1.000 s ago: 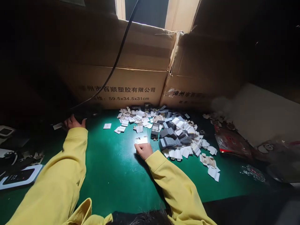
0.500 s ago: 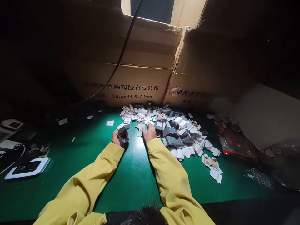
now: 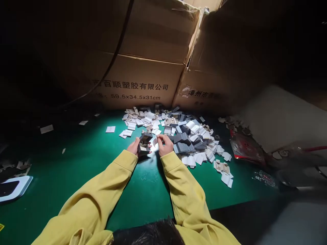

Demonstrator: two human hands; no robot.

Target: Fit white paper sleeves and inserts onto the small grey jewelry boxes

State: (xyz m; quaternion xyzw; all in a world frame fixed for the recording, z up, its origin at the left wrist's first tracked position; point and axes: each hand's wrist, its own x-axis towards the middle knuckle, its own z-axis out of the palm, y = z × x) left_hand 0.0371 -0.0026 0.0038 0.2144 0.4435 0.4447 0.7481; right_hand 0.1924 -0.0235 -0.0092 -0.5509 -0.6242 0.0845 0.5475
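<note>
My left hand (image 3: 133, 146) is closed around a small dark hinged box (image 3: 143, 148), its lid raised and a pale lining inside. Close beside the box's right side, my right hand (image 3: 165, 145) pinches a small pale piece of paper or card (image 3: 154, 142) between thumb and fingers. A gap shows between the piece and the box. Right of my right hand lies a heap of dark grey boxes (image 3: 182, 147) mixed with folded white cards (image 3: 199, 158). More white pieces (image 3: 131, 126) lie beyond both hands.
The green table (image 3: 84, 180) reaches back to large cardboard cartons (image 3: 133, 71), with a black cable (image 3: 112, 61) hanging in front. A red-edged plastic bag (image 3: 245, 148) lies at the right. A white device (image 3: 15, 187) sits at the left edge.
My left hand has brought the box rightward, turning its open inside into view. The small pale piece now shows in my right hand's fingers. The camera view has shifted slightly.
</note>
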